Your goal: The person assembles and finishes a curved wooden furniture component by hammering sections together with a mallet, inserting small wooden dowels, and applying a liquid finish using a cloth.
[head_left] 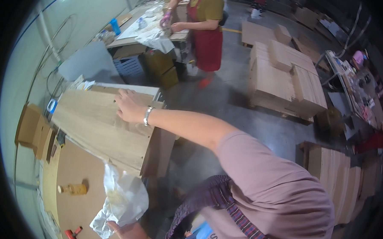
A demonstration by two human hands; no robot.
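Note:
My right hand [130, 106], with a metal-banded watch [148, 116] on its wrist, lies on the far part of a light wood-grain panel [97, 123]. Its fingers are spread on the surface. Small dark holes show near the panel's right edge. Closer to me, my left hand [131, 234] grips the lower edge of a crumpled white cloth [125, 197] with a faint yellowish stain. The cloth hangs beside the near end of the panel, over the brown worktop [80, 160].
On the worktop are a bottle of amber liquid [72, 189] and a red-handled tool [72, 235]. Open cardboard boxes [29, 126] stand at the left wall. A co-worker in a red apron [207, 46] works at another table [132, 30]. Stacked wooden pieces [279, 77] stand to the right.

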